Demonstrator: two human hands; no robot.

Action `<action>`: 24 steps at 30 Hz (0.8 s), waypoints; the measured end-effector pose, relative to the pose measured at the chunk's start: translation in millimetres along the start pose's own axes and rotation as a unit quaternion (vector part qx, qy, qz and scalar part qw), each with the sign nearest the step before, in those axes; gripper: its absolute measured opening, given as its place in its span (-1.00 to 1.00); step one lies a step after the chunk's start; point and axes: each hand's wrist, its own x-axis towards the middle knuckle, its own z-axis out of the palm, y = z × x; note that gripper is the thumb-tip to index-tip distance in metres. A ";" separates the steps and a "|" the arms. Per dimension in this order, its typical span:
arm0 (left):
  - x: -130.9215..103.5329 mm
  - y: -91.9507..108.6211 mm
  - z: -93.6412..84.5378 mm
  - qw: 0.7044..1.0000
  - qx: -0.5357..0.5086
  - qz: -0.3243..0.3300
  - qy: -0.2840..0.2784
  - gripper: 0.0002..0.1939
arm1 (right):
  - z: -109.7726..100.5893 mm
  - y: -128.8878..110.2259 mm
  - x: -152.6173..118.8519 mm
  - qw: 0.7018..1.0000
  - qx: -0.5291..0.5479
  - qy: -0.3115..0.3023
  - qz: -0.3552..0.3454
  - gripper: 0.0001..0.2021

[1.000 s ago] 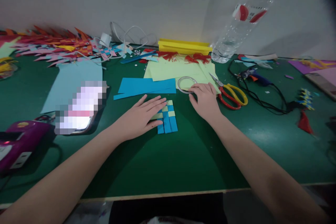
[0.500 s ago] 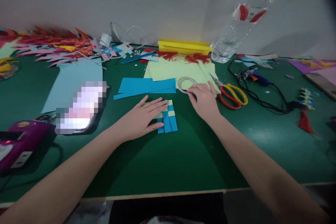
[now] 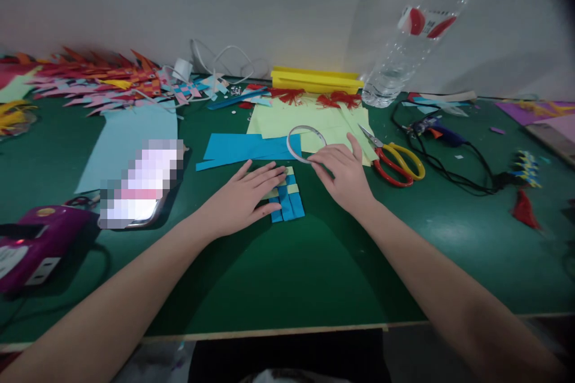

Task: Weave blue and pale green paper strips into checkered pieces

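Note:
A small woven piece of blue and pale green paper strips lies on the green table, partly under my left hand. That hand rests flat on it with the fingers spread. Between the thumb and fingers of my right hand is the near edge of a thin white ring, a roll of tape by its look. The ring is tilted up over the right end of the blue paper. Pale green sheets lie behind it.
Scissors with red and yellow handles lie right of my right hand. A plastic bottle stands at the back. On the left are a phone and a purple power block; a corded tool lies right.
My right hand has moved slightly left and lifted the ring from the green sheets, tilting it towards the blue paper. My left hand stays on the woven piece, which has shifted slightly.

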 end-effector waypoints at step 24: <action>-5.1 7.6 -17.3 0.920 -0.307 -0.159 0.186 -0.75 | -8.3 -30.9 -9.2 0.984 -0.009 0.044 -0.175 -0.75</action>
